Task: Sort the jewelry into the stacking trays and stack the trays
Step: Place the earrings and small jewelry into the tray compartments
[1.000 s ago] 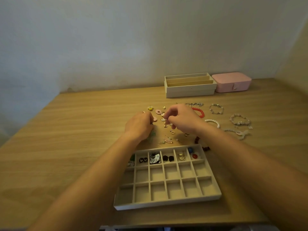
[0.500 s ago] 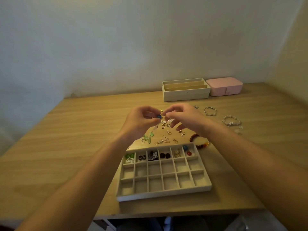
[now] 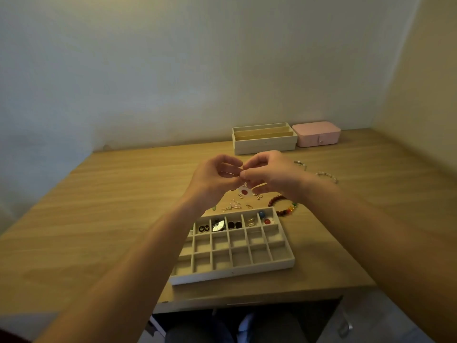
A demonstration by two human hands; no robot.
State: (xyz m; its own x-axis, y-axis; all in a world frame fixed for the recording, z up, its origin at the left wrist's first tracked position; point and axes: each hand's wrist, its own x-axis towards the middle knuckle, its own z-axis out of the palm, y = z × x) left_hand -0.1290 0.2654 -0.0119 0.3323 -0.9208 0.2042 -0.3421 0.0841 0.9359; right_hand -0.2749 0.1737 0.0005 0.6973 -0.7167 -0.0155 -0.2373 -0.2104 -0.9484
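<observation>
- Current state: left hand (image 3: 212,179) and right hand (image 3: 269,173) meet in the air beyond the far edge of the grid tray (image 3: 232,274). The fingertips of both pinch the wire top of the flower earring (image 3: 244,191), whose white-and-red disc hangs free below them.
- Release one hand first; carrying with a single pinch should prevent twisting the wire.
- Target: the tray's far-row right-end cell appears to hold a matching flower piece (image 3: 267,221). Lower the disc in first, then let go.
- Avoid dragging the wire across the cell dividers.
- Remaining: loose earrings (image 3: 235,205) just beyond the tray's far edge, beaded bracelet (image 3: 284,205) off its far-right corner. Stacking is not yet due.
</observation>
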